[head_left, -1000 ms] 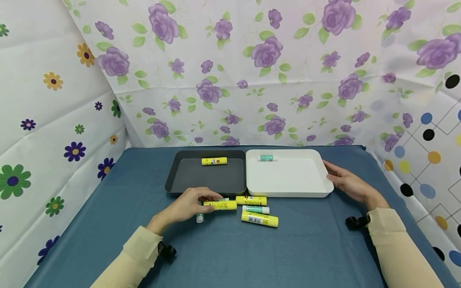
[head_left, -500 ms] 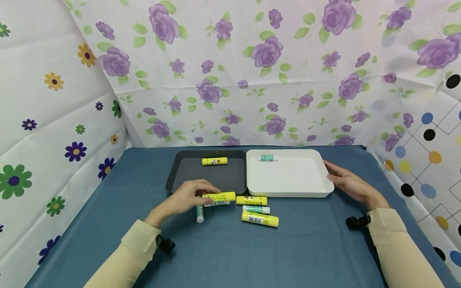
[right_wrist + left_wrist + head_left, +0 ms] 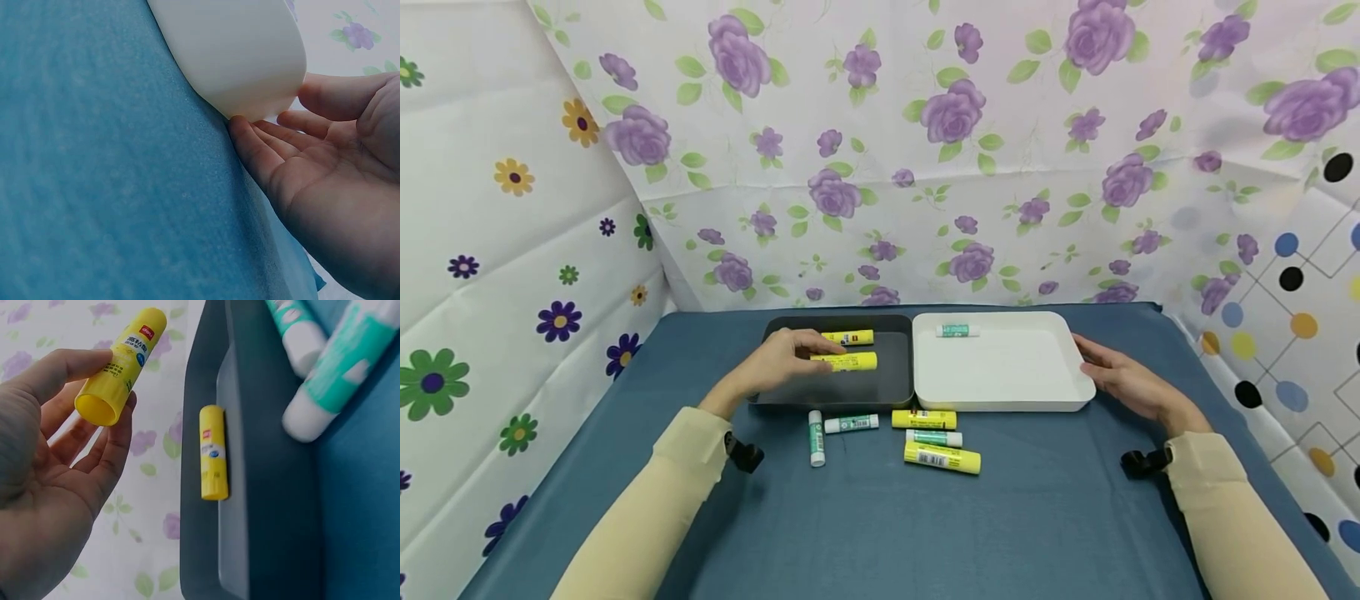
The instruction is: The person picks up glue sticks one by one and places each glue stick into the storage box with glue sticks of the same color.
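Note:
My left hand (image 3: 775, 367) pinches a yellow glue stick (image 3: 859, 362) between thumb and fingers, over the dark grey tray (image 3: 891, 379). In the left wrist view that glue stick (image 3: 128, 359) is tilted, its hollow end towards the palm. Another yellow glue stick (image 3: 214, 453) lies inside the dark tray, partly hidden by the hand in the head view. At the right, my right hand (image 3: 1123, 383) touches the side of the white tray (image 3: 1000, 371) with its fingertips. The right wrist view shows thumb and extended fingers against the tray's corner (image 3: 250, 69).
A green-and-white glue stick (image 3: 957, 331) lies in the white tray. In front of the trays, on the blue cloth (image 3: 880, 533), lie several more: green-and-white ones (image 3: 817, 438) and yellow ones (image 3: 942, 457). The trays stand side by side before a flowered curtain (image 3: 865, 167).
My left hand has lifted the yellow glue stick from the cloth and carried it forward over the dark tray, uncovering the green-and-white sticks. My right hand has stayed at the white tray.

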Motion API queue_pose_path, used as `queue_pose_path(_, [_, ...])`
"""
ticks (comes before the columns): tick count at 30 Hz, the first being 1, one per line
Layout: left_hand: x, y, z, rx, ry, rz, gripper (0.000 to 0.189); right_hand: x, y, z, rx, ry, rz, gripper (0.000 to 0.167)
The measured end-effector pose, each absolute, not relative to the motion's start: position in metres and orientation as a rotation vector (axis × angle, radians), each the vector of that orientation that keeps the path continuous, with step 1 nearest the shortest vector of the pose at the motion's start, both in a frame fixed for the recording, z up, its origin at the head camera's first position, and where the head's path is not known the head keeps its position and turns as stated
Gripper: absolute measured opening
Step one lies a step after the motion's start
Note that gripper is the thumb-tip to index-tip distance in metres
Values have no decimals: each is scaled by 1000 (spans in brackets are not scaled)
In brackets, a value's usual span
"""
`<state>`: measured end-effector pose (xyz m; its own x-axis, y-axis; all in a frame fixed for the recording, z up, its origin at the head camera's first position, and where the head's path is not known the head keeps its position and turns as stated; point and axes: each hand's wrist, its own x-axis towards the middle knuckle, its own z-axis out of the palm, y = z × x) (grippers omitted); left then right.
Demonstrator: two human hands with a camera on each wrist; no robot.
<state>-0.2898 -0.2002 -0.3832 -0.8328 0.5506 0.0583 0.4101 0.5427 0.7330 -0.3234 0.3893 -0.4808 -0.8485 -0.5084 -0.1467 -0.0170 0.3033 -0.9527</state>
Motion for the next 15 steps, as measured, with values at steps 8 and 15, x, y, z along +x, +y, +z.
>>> queue_pose_path(8, [-322, -203, -378, 680, 2557, 1156, 34, -323, 389, -481, -461, 2160, -1564, 76])
queue_pose_path(15, [-343, -203, -385, 655, 2515, 1109, 34, -323, 388, -481, -454, 2167, -1563, 76])
